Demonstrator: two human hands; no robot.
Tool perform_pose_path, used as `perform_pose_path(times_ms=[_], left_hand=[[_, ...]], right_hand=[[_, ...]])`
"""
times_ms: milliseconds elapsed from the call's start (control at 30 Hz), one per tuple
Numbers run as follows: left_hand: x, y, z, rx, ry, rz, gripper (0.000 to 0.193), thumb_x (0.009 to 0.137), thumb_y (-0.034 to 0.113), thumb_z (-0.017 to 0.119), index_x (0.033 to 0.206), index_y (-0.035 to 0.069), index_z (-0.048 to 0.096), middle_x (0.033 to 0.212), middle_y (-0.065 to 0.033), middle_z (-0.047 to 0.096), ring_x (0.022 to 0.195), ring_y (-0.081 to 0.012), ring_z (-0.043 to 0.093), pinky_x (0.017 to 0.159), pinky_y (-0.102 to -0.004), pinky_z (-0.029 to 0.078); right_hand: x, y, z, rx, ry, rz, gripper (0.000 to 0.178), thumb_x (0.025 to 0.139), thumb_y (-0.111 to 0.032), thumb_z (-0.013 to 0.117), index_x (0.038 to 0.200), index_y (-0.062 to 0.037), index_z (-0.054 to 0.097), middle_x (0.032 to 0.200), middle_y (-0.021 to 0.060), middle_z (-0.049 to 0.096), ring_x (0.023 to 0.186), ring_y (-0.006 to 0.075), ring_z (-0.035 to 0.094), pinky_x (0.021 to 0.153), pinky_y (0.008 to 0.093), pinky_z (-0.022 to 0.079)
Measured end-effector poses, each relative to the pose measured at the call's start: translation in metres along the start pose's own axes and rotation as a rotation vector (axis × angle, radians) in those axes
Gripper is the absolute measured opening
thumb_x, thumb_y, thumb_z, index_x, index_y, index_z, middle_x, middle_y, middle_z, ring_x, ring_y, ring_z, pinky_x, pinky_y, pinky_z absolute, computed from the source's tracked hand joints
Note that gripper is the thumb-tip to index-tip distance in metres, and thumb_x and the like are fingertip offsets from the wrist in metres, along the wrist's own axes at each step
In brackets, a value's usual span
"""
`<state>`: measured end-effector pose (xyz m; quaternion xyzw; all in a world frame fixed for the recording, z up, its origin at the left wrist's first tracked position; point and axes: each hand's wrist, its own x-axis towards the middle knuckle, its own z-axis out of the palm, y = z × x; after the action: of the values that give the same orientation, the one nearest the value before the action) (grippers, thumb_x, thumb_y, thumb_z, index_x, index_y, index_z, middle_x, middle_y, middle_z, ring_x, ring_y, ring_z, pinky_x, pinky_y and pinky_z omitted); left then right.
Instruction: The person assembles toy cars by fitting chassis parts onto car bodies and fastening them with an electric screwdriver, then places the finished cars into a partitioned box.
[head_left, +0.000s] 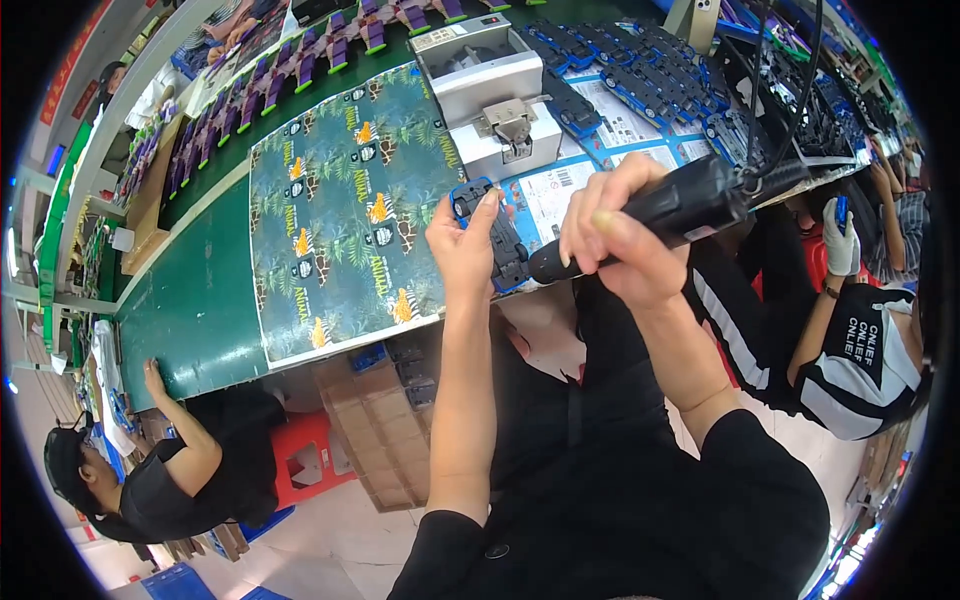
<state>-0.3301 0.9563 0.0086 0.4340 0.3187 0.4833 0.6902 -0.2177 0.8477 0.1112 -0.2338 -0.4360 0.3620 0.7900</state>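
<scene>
My left hand (464, 252) grips a toy car (508, 252) at the front edge of the bench, its black underside facing up and blue body showing at the rim. My right hand (640, 250) is wrapped round a black electric screwdriver (690, 198), which lies nearly level with a cord at its far end. Its nose meets the near end of the car; the bit and any screw there are hidden. Just beyond the car stands a grey metal box-shaped machine (490, 85), probably a screw feeder.
Several more blue-and-black cars (640, 75) lie in rows at the back right. A jungle-animal printed sheet (350, 210) covers the green bench (190, 310). Purple-and-green parts (270, 75) line a belt behind. Co-workers sit left and right; a cardboard box (375, 430) stands below the bench.
</scene>
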Motion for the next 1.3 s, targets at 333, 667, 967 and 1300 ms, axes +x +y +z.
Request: perform_pose_path(times_ms=[333, 667, 967, 1300], left_hand=[[0.011, 0.003, 0.012, 0.009, -0.024, 0.033, 0.018, 0.088, 0.007, 0.073, 0.101, -0.002, 0.065, 0.089, -0.0077, 0.070, 0.073, -0.0126, 0.065, 0.065, -0.0276, 0.054], [0.004, -0.008, -0.001, 0.122, 0.007, 0.040, 0.017, 0.086, 0.002, 0.071, 0.101, -0.003, 0.066, 0.088, -0.0071, 0.070, 0.074, -0.0132, 0.064, 0.067, -0.0284, 0.052], [0.010, -0.013, -0.001, 0.078, 0.030, 0.071, 0.014, 0.086, 0.001, 0.070, 0.099, -0.004, 0.068, 0.089, -0.0098, 0.072, 0.076, -0.0150, 0.067, 0.070, -0.0291, 0.054], [-0.006, 0.008, -0.004, -0.189, 0.004, -0.090, 0.019, 0.092, 0.013, 0.068, 0.103, -0.002, 0.063, 0.088, -0.0116, 0.069, 0.072, -0.0201, 0.068, 0.067, -0.0320, 0.056]], right_hand=[[-0.006, 0.016, -0.017, -0.251, -0.121, -0.014, 0.020, 0.083, -0.001, 0.070, 0.085, -0.0048, 0.050, 0.067, 0.0087, 0.056, 0.056, 0.0172, 0.055, 0.057, 0.0339, 0.051], [-0.017, 0.025, -0.016, -0.334, -0.388, 0.002, 0.023, 0.076, 0.006, 0.075, 0.074, -0.0033, 0.053, 0.063, 0.0078, 0.061, 0.056, 0.0192, 0.059, 0.051, 0.0309, 0.043], [-0.018, 0.032, -0.012, -0.194, -0.260, 0.032, 0.021, 0.081, 0.001, 0.075, 0.075, -0.0032, 0.055, 0.066, 0.0075, 0.060, 0.056, 0.0137, 0.056, 0.053, 0.0275, 0.042], [0.030, -0.010, -0.025, -0.057, 0.275, -0.059, 0.017, 0.086, -0.008, 0.073, 0.080, -0.0052, 0.057, 0.063, 0.0048, 0.060, 0.053, 0.0130, 0.059, 0.056, 0.0282, 0.051]])
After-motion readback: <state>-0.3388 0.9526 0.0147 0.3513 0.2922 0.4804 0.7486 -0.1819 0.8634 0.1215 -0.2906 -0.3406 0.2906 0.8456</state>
